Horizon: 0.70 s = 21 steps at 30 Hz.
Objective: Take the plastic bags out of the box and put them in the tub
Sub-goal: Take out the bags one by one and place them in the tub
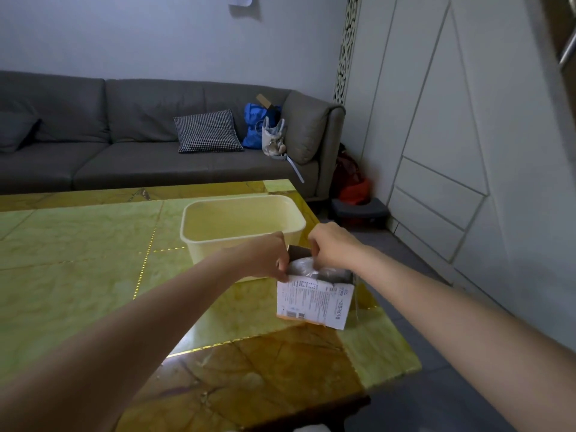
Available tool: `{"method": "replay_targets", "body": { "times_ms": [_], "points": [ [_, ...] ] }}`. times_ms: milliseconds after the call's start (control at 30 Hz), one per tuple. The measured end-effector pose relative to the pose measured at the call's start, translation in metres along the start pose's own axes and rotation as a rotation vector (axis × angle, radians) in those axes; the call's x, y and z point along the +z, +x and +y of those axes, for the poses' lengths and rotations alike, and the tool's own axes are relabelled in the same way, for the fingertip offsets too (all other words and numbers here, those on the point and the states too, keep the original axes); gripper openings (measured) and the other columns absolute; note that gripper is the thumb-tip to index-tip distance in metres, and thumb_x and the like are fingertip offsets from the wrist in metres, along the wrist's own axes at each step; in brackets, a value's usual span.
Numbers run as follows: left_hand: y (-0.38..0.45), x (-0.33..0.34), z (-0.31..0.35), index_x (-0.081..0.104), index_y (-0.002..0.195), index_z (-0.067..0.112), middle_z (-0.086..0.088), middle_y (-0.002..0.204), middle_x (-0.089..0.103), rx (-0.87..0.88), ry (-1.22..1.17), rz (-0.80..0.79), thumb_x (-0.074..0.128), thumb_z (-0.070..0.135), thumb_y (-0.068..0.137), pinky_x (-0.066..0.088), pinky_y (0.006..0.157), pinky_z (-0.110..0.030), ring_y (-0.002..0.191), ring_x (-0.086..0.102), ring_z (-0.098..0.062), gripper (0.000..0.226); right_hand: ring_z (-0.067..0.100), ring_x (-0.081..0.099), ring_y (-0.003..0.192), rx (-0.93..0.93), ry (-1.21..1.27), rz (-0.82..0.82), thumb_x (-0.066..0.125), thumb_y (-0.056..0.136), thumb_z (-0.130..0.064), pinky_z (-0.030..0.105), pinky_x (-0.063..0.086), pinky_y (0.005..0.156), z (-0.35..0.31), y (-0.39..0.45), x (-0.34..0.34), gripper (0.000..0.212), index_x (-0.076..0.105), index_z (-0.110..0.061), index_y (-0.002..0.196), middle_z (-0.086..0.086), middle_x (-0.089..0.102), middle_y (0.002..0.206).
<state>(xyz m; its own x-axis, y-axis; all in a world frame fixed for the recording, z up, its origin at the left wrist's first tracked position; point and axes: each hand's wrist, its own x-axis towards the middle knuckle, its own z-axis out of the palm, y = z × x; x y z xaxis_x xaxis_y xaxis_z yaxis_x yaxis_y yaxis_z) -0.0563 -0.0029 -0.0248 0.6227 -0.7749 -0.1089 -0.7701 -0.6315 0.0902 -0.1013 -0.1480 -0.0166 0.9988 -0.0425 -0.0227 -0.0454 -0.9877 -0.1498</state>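
So I've got the left hand (265, 255) pinching the box (314, 299) by its top edge, I think to steady it, while the right hand (333, 246) curls its fingers (314, 247) on the plastic bags (307, 265) poking out the open top. Bags look crumpled, shiny, greyish. Box stands on the surface (93, 251) touching the tub (240, 227), nothing in there yet.

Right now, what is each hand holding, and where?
Left hand grips the box at its top left edge; right hand pinches the plastic bags at its opening.
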Motion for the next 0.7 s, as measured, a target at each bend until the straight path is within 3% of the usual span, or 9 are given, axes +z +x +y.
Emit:
{"method": "replay_targets", "body": {
  "times_ms": [100, 233, 400, 567, 700],
  "points": [
    [0.0, 0.001, 0.001, 0.071, 0.104, 0.017, -0.004, 0.118, 0.048, -0.023, -0.008, 0.008, 0.068, 0.03, 0.082, 0.048, 0.089, -0.029, 0.1, 0.056, -0.022, 0.026, 0.018, 0.058, 0.079, 0.035, 0.113, 0.023, 0.073, 0.077, -0.006, 0.031, 0.05, 0.069, 0.004, 0.005, 0.003, 0.028, 0.051, -0.016, 0.061, 0.0, 0.055, 0.08],
    [0.002, 0.001, 0.003, 0.071, 0.105, 0.017, -0.004, 0.118, 0.048, -0.027, -0.011, -0.006, 0.069, 0.03, 0.082, 0.047, 0.091, -0.03, 0.101, 0.056, -0.023, 0.027, 0.011, 0.056, 0.067, 0.008, 0.252, 0.041, 0.077, 0.076, -0.012, 0.028, 0.048, 0.066, 0.011, 0.008, -0.009, 0.012, 0.067, -0.005, 0.073, -0.004, 0.058, 0.067],
    [0.003, 0.002, 0.002, 0.071, 0.105, 0.018, -0.003, 0.118, 0.048, -0.035, -0.018, -0.024, 0.069, 0.032, 0.081, 0.047, 0.091, -0.03, 0.1, 0.056, -0.022, 0.027, 0.021, 0.065, 0.081, 0.019, 0.251, 0.24, 0.068, 0.085, -0.015, 0.037, 0.054, 0.078, 0.014, 0.016, -0.029, 0.014, 0.072, -0.004, 0.077, 0.006, 0.07, 0.082],
    [0.005, -0.001, -0.006, 0.069, 0.105, 0.015, 0.0, 0.111, 0.063, -0.052, -0.235, -0.052, 0.067, 0.03, 0.083, 0.047, 0.088, -0.029, 0.1, 0.06, -0.019, 0.027, 0.024, 0.063, 0.091, 0.038, 0.308, 0.429, 0.056, 0.092, -0.011, 0.031, 0.048, 0.076, 0.009, 0.024, -0.049, 0.02, 0.069, 0.004, 0.087, 0.013, 0.07, 0.093],
    [0.004, -0.009, -0.011, 0.056, 0.118, 0.012, -0.002, 0.121, 0.056, -0.173, -0.296, 0.046, 0.066, 0.03, 0.083, 0.042, 0.082, -0.023, 0.102, 0.053, -0.016, 0.041, 0.017, 0.055, 0.084, 0.116, 0.522, 0.612, 0.051, 0.095, -0.017, 0.022, 0.038, 0.069, 0.001, 0.031, -0.076, 0.022, 0.064, 0.001, 0.097, 0.008, 0.062, 0.091]
  ]
}}
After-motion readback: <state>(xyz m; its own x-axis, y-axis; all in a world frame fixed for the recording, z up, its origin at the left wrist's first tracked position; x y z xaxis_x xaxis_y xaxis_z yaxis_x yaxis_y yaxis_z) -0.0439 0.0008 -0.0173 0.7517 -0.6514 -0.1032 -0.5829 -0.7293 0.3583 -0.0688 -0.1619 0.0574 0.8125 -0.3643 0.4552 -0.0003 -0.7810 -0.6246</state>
